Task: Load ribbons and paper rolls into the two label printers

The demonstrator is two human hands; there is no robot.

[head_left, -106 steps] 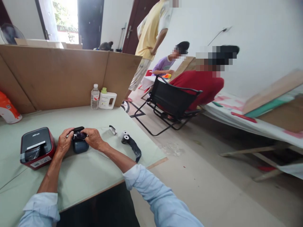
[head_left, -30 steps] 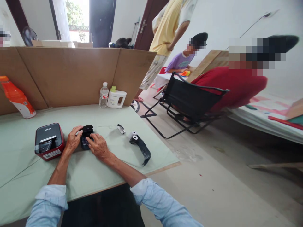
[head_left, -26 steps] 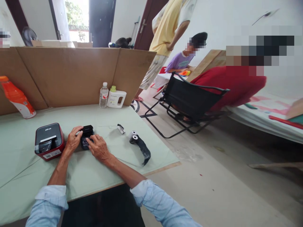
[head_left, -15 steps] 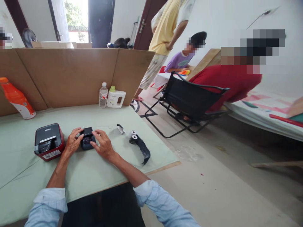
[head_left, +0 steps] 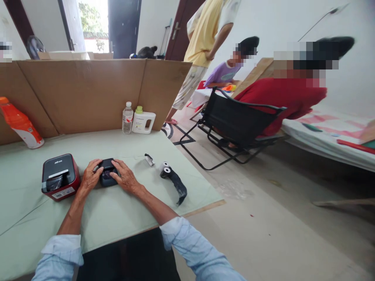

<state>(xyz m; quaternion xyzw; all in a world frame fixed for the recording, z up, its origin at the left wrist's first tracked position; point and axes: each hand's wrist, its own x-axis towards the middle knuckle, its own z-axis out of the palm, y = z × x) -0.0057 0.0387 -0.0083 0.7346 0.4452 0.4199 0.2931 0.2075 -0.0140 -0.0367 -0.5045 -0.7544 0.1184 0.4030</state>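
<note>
A small black box-shaped device, which looks like a mini label printer (head_left: 106,167), sits on the table between my hands. My left hand (head_left: 90,176) grips its left side, with the thumb near the front. On the opposite side, my right hand (head_left: 127,177) has its fingers over the top right edge and its thumb on the front. Left of my left hand stands a larger red and black printer (head_left: 60,171). To the right lie small white paper rolls (head_left: 166,170) with a curled black strip (head_left: 177,187), and a small white and black piece (head_left: 149,159).
A cardboard screen (head_left: 96,93) stands along the table's back. Before it are a clear water bottle (head_left: 127,119), a white jug (head_left: 143,121) and a leaning orange bottle (head_left: 22,123). Beyond the table's right edge is a black folding chair (head_left: 240,113) with a person in red.
My right hand's fingers have come in closer on the small black printer's right side, and its wrist has turned slightly. My left hand stays almost where it was.
</note>
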